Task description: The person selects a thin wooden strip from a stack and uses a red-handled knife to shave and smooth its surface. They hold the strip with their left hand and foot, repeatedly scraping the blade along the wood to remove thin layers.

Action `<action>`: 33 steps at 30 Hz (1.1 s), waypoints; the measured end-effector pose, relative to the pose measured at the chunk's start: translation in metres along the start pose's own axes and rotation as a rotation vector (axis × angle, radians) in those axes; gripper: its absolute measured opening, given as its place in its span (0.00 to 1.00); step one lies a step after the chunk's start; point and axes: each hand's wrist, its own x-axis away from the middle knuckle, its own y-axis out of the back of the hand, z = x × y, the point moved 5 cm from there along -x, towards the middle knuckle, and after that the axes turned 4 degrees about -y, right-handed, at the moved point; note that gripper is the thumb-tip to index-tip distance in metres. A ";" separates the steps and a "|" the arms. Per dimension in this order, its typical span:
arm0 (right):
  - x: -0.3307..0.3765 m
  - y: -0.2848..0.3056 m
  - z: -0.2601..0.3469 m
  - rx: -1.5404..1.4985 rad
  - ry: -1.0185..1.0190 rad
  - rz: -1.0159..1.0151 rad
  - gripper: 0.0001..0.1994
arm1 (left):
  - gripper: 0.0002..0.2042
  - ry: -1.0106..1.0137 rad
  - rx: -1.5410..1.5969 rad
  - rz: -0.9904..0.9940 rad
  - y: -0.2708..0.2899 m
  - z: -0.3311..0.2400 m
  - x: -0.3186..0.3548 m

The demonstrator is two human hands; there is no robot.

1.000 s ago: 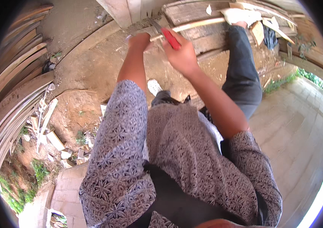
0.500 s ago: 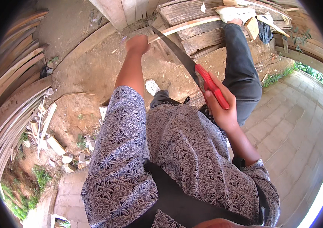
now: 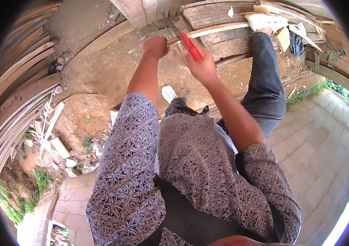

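My left hand (image 3: pixel 156 47) is closed around the left end of a long, thin wooden strip (image 3: pixel 219 28). The strip runs right across a stack of weathered planks (image 3: pixel 223 41), and my white-shod right foot (image 3: pixel 266 21) rests over its far part. Wrapped round the red handle of a hand saw (image 3: pixel 191 47) is my right hand (image 3: pixel 202 67). The saw's blade crosses the strip just right of my left hand, pointing away from me. Whether its teeth touch the wood is hard to see.
Long boards (image 3: pixel 14 123) are piled along the left side, with wood offcuts (image 3: pixel 61 147) on the soil below them. A black plastic bag (image 3: pixel 296 44) lies right of my raised foot. My other shoe (image 3: pixel 168 93) stands on the dirt. Paving (image 3: pixel 318 135) extends at the right.
My right hand has pushed the saw forward and left, its arm now stretched out. The handle has come close to the strip. My left hand keeps its hold; the whole view has shifted slightly.
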 end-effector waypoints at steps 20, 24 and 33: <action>-0.049 -0.008 0.013 -0.095 -0.197 0.051 0.24 | 0.12 0.008 -0.031 0.019 -0.004 -0.002 -0.002; 0.029 0.012 0.015 -0.056 -0.016 0.003 0.25 | 0.13 -0.007 -0.053 -0.031 -0.003 -0.002 -0.005; 0.126 0.117 0.102 -0.037 -0.244 0.146 0.24 | 0.10 0.011 -0.069 -0.068 -0.022 0.003 0.001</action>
